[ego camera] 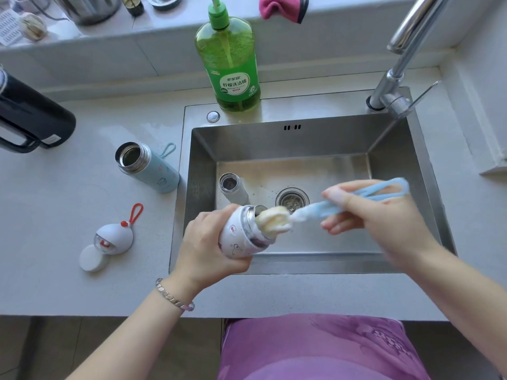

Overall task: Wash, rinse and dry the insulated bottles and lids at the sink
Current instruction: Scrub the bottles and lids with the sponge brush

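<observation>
My left hand (204, 246) grips a small white insulated bottle (238, 235), tilted with its mouth to the right, over the sink's front edge. My right hand (367, 215) holds a light blue bottle brush (323, 208); its foamy yellow sponge head (273, 219) sits at the bottle's mouth. A grey open bottle (233, 187) stands in the steel sink (288, 141). On the counter to the left stands a pale blue open bottle (149, 167). A grey lid with a red loop (116, 237) and a white round cap (92, 257) lie nearer the front.
A green dish soap bottle (231, 64) stands behind the sink, the tap (395, 78) at the back right. A large black flask (30, 116) lies at the far left. A pink cloth (279, 8) hangs on the ledge. The drain (292, 198) is in the sink's middle.
</observation>
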A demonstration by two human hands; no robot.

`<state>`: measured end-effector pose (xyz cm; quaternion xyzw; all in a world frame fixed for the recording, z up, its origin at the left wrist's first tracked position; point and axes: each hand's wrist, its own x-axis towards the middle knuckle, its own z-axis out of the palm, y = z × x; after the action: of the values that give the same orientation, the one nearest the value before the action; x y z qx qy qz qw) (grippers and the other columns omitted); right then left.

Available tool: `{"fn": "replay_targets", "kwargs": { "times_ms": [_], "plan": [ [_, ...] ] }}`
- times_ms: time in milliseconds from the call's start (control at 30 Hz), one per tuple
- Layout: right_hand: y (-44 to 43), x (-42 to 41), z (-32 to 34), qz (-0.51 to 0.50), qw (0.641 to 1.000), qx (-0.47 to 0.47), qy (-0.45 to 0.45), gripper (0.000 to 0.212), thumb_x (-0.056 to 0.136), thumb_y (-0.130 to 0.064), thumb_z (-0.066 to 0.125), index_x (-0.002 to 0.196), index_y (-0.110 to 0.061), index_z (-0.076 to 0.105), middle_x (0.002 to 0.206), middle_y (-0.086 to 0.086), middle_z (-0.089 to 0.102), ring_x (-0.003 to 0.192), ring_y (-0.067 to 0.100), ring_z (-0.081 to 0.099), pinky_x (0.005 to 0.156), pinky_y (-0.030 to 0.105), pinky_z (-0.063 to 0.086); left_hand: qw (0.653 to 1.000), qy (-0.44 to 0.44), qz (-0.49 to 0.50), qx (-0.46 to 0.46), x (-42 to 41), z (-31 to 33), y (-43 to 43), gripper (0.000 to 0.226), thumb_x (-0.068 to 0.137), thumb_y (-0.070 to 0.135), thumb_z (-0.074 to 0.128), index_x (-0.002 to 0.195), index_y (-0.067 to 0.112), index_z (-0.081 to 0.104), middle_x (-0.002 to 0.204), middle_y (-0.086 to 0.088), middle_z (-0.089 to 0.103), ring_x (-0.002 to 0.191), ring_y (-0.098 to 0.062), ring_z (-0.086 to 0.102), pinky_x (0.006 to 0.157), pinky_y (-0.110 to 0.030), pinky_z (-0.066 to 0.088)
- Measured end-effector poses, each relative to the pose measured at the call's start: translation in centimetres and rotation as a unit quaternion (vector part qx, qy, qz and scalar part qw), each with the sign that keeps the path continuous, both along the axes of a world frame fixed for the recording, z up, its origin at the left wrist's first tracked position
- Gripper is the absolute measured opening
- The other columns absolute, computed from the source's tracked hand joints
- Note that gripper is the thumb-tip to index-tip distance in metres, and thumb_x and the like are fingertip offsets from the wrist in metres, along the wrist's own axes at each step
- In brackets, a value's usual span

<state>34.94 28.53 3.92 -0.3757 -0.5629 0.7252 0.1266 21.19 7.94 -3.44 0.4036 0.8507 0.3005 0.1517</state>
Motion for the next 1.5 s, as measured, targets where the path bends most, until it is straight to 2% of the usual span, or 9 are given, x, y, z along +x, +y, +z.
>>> {"fn": "replay_targets", "kwargs": {
  "times_ms": [167,300,433,567,867,1067,1200,1333,1500],
  "plan": [
    [3.5,0.7,-0.8,-0.095,0.995,0.024,-0.02,0.006,0.085,-0.004,0.061,0.08,-0.003,0.062,0.051,0.004,0.065,0.044,0.015,0.063,0.045,0.019,0.052,0.995,-0.067,0.075,-0.019,-1.2,-1.4,-0.7,0.072,0.048,0.033,0.074,0.114,0.038,0.047,0.101,0.019,0.058,0.092,-0.014,0.056,0.077,-0.033,0.047],
    [3.4,0.6,-3.8,-0.106,0.992,-0.012,-0.075,0.005,0.086,-0.004,0.061,0.082,-0.003,0.06,0.05,0.006,0.065,0.045,0.016,0.065,0.046,0.02,0.053,0.996,-0.072,0.046,0.003,-1.0,-1.7,0.0,0.075,0.055,0.039,0.077,0.116,0.052,0.034,0.111,0.025,0.051,0.092,0.0,0.052,0.076,-0.011,0.04],
    [3.1,-0.1,-5.4,-0.097,0.99,-0.021,-0.1,0.005,0.086,-0.003,0.061,0.081,-0.003,0.06,0.049,0.007,0.065,0.045,0.017,0.065,0.047,0.02,0.054,1.0,-0.025,0.002,0.017,-1.2,-2.8,0.4,0.037,0.062,0.051,0.066,0.084,0.029,0.047,0.103,0.006,0.058,0.086,-0.011,0.053,0.069,-0.027,0.049],
    [3.2,-1.3,-6.2,-0.081,0.99,-0.019,-0.111,0.004,0.087,-0.002,0.06,0.083,-0.001,0.059,0.048,0.006,0.064,0.045,0.015,0.065,0.048,0.021,0.055,0.998,-0.055,0.009,-0.042,-2.1,-5.8,0.2,0.043,0.066,0.051,0.064,0.061,0.012,0.045,0.106,0.0,0.055,0.088,-0.019,0.055,0.072,-0.032,0.049],
    [3.0,-4.0,-8.6,-0.048,0.984,-0.028,-0.168,0.007,0.088,0.0,0.057,0.082,0.002,0.06,0.046,0.007,0.063,0.039,0.012,0.061,0.043,0.017,0.052,0.965,-0.127,0.009,-0.229,-7.1,-13.0,0.5,0.028,0.078,0.023,0.073,0.064,0.005,0.058,0.13,-0.005,0.041,0.108,-0.022,0.051,0.085,-0.021,0.038],
    [3.3,-6.1,-10.1,-0.064,0.981,-0.019,-0.18,0.006,0.088,-0.001,0.057,0.09,0.005,0.06,0.045,0.005,0.063,0.04,0.012,0.061,0.043,0.016,0.051,0.951,-0.131,0.006,-0.281,-9.1,-17.2,1.2,0.024,0.086,0.019,0.063,0.094,-0.004,0.065,0.143,-0.007,0.034,0.115,-0.027,0.049,0.091,-0.027,0.042],
    [3.1,-7.8,-10.9,-0.073,0.979,-0.023,-0.189,0.004,0.088,-0.001,0.059,0.085,0.0,0.061,0.048,0.006,0.064,0.043,0.012,0.063,0.044,0.016,0.051,0.935,-0.201,0.084,-0.28,-9.1,-18.5,1.8,0.062,0.092,0.013,0.054,0.146,0.003,0.025,0.145,-0.014,0.036,0.109,-0.029,0.054,0.091,-0.032,0.046],
    [2.6,-8.9,-11.1,-0.071,0.978,-0.021,-0.194,0.005,0.088,-0.002,0.058,0.083,-0.002,0.06,0.051,0.007,0.065,0.043,0.012,0.063,0.043,0.016,0.05,0.924,-0.238,0.108,-0.278,-8.7,-19.4,1.4,0.07,0.093,0.013,0.051,0.149,0.009,0.01,0.142,-0.016,0.04,0.099,-0.025,0.055,0.084,-0.029,0.047],
    [1.9,-9.0,-10.7,-0.055,0.98,-0.006,-0.193,0.004,0.088,-0.003,0.059,0.085,-0.001,0.061,0.051,0.005,0.066,0.044,0.012,0.064,0.044,0.015,0.05,0.936,-0.143,0.042,-0.32,-8.6,-17.1,1.5,0.033,0.09,0.018,0.055,0.121,0.008,0.056,0.15,-0.005,0.025,0.12,-0.027,0.046,0.086,-0.034,0.047]
  ]
}}
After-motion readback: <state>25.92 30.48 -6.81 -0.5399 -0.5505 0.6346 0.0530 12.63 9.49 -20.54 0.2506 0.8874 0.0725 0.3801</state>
